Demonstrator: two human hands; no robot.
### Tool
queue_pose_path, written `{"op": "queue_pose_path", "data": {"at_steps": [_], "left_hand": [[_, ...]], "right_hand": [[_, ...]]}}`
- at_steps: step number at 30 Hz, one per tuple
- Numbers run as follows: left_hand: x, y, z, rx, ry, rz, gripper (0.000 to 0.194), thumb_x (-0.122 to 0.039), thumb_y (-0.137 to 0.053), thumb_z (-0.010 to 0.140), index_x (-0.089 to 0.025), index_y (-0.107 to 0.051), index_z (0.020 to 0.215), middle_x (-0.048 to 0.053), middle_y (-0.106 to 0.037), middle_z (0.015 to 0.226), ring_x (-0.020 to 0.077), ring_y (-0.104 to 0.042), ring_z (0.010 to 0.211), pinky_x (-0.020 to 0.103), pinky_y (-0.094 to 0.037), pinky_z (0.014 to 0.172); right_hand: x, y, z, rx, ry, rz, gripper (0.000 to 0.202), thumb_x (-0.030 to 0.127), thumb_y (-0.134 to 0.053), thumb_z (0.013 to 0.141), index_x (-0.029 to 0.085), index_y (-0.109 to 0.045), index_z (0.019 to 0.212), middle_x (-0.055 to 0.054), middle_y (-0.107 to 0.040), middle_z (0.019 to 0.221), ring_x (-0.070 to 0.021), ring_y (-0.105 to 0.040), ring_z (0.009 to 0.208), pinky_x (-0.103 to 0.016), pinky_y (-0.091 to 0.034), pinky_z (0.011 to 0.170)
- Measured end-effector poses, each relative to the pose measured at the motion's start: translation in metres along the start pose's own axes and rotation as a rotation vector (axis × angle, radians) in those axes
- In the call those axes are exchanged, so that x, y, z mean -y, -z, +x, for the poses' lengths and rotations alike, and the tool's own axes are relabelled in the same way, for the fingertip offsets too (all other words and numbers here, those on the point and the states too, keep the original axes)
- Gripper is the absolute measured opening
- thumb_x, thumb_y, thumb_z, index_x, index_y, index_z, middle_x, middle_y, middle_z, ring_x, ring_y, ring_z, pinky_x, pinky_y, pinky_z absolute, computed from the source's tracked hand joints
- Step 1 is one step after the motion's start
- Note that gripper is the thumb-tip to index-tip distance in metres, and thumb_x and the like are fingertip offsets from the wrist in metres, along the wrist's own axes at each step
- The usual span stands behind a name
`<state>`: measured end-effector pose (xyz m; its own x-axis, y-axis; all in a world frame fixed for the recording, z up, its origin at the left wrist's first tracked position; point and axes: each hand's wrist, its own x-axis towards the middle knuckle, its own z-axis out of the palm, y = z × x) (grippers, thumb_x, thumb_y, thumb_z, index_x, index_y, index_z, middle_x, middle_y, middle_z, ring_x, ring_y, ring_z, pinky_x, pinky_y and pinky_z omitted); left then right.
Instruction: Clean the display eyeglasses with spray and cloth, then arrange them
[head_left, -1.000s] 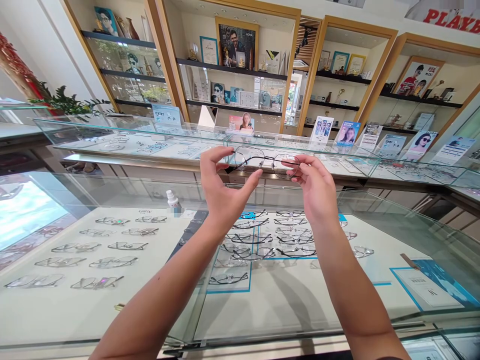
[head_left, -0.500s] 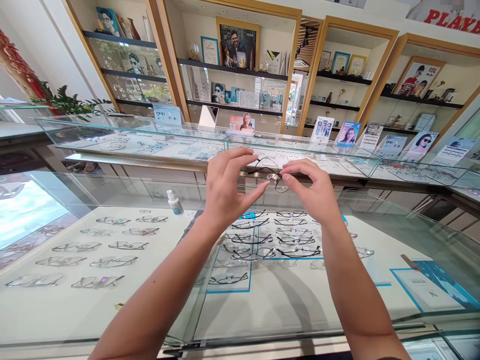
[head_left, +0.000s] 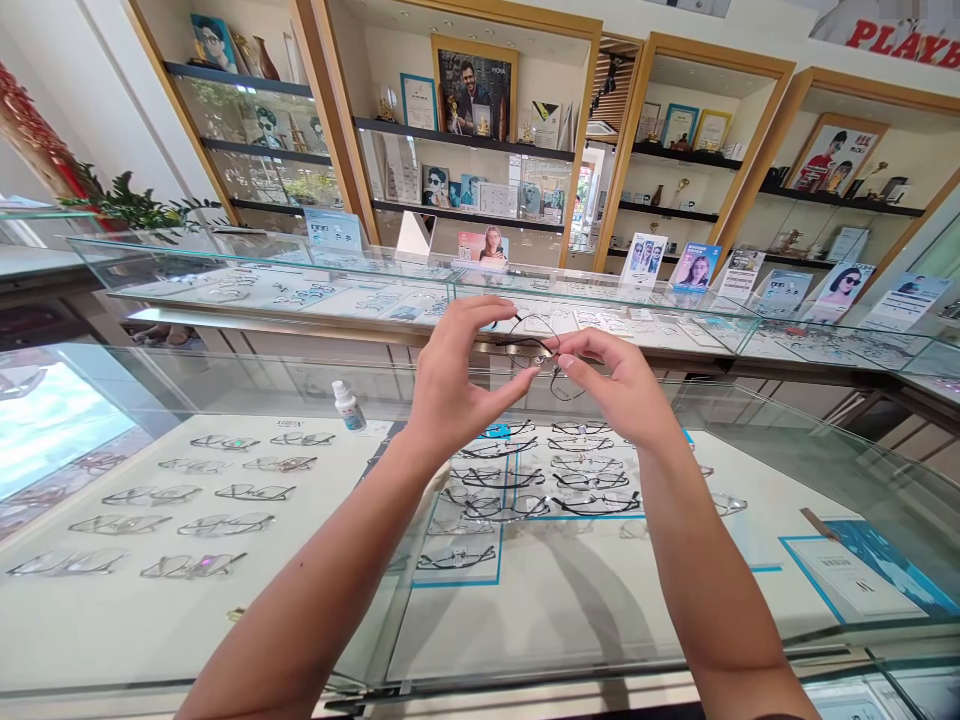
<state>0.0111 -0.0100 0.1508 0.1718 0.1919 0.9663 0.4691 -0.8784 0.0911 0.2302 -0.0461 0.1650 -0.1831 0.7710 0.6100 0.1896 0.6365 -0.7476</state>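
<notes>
A thin dark-framed pair of glasses is held up above the glass case, between my two hands. My left hand has its thumb and fingers curved around the left side of the frame, fingertips at its edge. On the right, my right hand pinches the frame near its middle with thumb and forefinger. Part of the frame hangs below the right fingertips. Under my hands, rows of glasses lie inside the case on a blue-edged sheet.
More glasses lie in the left part of the case. A small white spray bottle stands behind them. Another glass counter with display cards runs across the back, before wall shelves. A leaflet lies at the right.
My right hand has moved slightly left and down along the glasses, its fingertips now closer to the left hand. The glasses have tilted a little. My left hand is nearly unchanged.
</notes>
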Motion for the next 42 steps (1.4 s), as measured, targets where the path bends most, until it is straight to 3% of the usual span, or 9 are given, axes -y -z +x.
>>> {"op": "queue_pose_path", "data": {"at_steps": [6,11,21,27,32,36,42], "left_hand": [[0.001,0.002,0.001,0.052,0.044,-0.116,0.057,-0.037,-0.087,0.084,-0.027,-0.061,0.134,0.01,-0.071,0.134,0.0282,-0.068,0.127,0.043,-0.06,0.094],[0.003,0.003,-0.002,0.082,0.112,-0.227,0.063,-0.038,-0.09,0.083,-0.029,-0.061,0.137,0.012,-0.069,0.138,0.0291,-0.066,0.131,0.043,-0.06,0.098],[0.002,0.001,-0.003,0.1,0.194,-0.356,0.06,-0.036,-0.088,0.084,-0.031,-0.059,0.136,0.011,-0.068,0.14,0.0277,-0.071,0.126,0.045,-0.062,0.102],[0.002,0.0,-0.003,0.104,0.248,-0.474,0.06,-0.037,-0.09,0.084,-0.032,-0.058,0.134,0.01,-0.068,0.137,0.0257,-0.073,0.12,0.038,-0.064,0.09],[0.003,-0.001,-0.002,0.118,0.286,-0.542,0.061,-0.046,-0.089,0.084,-0.032,-0.056,0.134,0.011,-0.066,0.138,0.0252,-0.074,0.117,0.037,-0.065,0.087],[0.006,-0.003,-0.002,0.145,0.316,-0.631,0.063,-0.047,-0.09,0.085,-0.034,-0.055,0.136,0.011,-0.063,0.141,0.0253,-0.073,0.119,0.039,-0.066,0.091],[0.012,-0.009,-0.004,0.133,0.334,-0.634,0.059,-0.047,-0.086,0.088,-0.035,-0.055,0.136,0.012,-0.064,0.141,0.0266,-0.072,0.123,0.038,-0.065,0.086]], "right_hand": [[0.003,0.005,0.0,0.168,-0.026,0.154,0.012,0.032,-0.066,0.103,0.029,-0.065,0.092,-0.004,-0.075,0.143,-0.0246,-0.061,0.147,-0.052,-0.041,0.125],[0.004,0.006,0.0,0.23,-0.068,0.2,0.014,0.035,-0.065,0.103,0.029,-0.061,0.091,-0.004,-0.077,0.139,-0.0245,-0.058,0.149,-0.049,-0.042,0.123],[0.002,0.002,0.001,0.261,-0.086,0.193,0.02,0.044,-0.063,0.103,0.029,-0.057,0.091,-0.004,-0.078,0.131,-0.0262,-0.063,0.136,-0.05,-0.046,0.117],[-0.001,0.0,0.002,0.157,-0.045,0.101,0.019,0.043,-0.068,0.1,0.028,-0.064,0.089,-0.005,-0.072,0.129,-0.0251,-0.062,0.131,-0.046,-0.045,0.118],[-0.003,-0.003,0.004,0.169,-0.094,0.168,0.019,0.042,-0.069,0.099,0.028,-0.063,0.088,-0.005,-0.073,0.134,-0.0255,-0.061,0.135,-0.047,-0.046,0.116],[-0.004,-0.005,0.005,0.171,-0.146,0.182,0.02,0.043,-0.071,0.097,0.027,-0.064,0.088,-0.004,-0.076,0.115,-0.0235,-0.066,0.115,-0.043,-0.051,0.105],[-0.009,-0.009,0.006,0.105,-0.178,0.176,0.02,0.044,-0.074,0.093,0.026,-0.067,0.09,0.0,-0.068,0.095,-0.0181,-0.057,0.086,-0.036,-0.049,0.085]]}}
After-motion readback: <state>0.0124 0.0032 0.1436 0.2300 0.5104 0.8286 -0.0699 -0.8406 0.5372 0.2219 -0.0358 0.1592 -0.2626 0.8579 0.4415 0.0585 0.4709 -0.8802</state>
